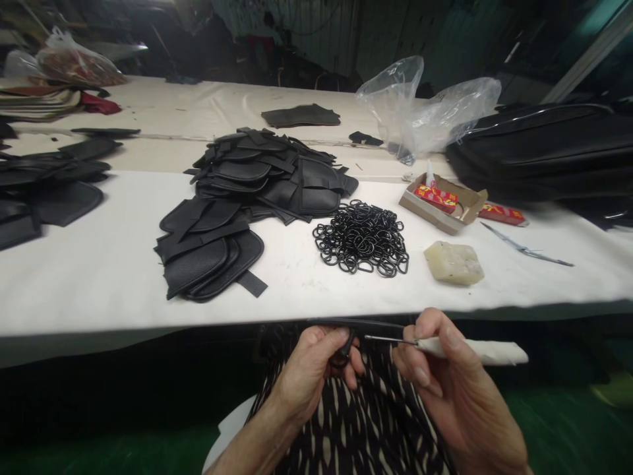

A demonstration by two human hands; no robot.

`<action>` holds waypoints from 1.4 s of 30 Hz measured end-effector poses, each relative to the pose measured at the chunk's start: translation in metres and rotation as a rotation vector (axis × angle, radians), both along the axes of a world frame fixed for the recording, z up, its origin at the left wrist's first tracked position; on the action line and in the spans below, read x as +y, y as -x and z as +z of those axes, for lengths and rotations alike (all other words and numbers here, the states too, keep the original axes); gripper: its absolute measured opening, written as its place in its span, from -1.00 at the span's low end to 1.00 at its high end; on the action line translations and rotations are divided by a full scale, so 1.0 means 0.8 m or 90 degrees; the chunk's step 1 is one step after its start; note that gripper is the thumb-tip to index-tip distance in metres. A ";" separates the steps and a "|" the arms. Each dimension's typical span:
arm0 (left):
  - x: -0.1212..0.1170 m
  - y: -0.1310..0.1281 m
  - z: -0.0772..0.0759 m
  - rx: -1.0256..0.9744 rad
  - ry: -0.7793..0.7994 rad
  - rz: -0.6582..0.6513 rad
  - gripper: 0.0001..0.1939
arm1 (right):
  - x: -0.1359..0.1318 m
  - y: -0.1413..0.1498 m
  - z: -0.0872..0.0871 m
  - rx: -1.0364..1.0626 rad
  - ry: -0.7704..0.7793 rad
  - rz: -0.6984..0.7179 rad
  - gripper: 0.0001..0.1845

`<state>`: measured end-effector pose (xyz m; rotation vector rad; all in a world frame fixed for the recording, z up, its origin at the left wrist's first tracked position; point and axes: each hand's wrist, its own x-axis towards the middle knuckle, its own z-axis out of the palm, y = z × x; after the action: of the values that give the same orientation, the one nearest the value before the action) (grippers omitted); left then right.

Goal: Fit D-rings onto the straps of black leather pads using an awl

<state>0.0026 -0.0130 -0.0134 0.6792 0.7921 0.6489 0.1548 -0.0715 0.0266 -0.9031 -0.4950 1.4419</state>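
Over my lap, just in front of the table edge, my left hand [314, 359] pinches a black strap loop [349, 343] between thumb and fingers. A black ring seems to hang at it, partly hidden by the fingers. My right hand [452, 376] is closed around an awl [494, 352] with a pale wrapped handle. The awl's thin metal shaft points left at the loop, its tip a little apart from it. A dark flat piece [376, 324] stretches behind both hands. On the table before me lies a heap of black D-rings [364, 237].
Black leather pieces with straps [212, 254] are stacked left of the rings, with a larger pile [277, 175] behind. To the right are a wax-like block [453, 262], a cardboard box [435, 214] with red packets, and thread snips [527, 247]. A clear plastic bag [425, 112] stands farther back.
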 end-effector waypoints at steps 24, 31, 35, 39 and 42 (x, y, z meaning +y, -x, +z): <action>0.043 -0.002 0.025 0.020 -0.118 -0.023 -0.76 | 0.061 -0.011 -0.002 -0.126 -0.050 -0.028 -0.73; 0.044 -0.003 0.025 0.004 -0.066 0.001 -0.76 | 0.056 -0.005 -0.010 -0.144 -0.031 -0.057 -0.73; 0.045 -0.003 0.027 -0.016 -0.037 0.014 -0.76 | 0.053 0.000 -0.013 -0.130 -0.001 -0.075 -0.74; 0.045 -0.002 0.028 -0.032 -0.024 0.025 -0.79 | 0.051 0.004 -0.015 -0.114 0.000 -0.071 -0.75; 0.044 -0.002 0.028 -0.044 -0.025 0.028 -0.79 | 0.051 0.006 -0.018 -0.111 -0.005 -0.065 -0.76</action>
<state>0.0040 0.0219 0.0087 0.6726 0.7338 0.7261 0.1497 -0.0311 0.0125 -1.0385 -0.5758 1.2743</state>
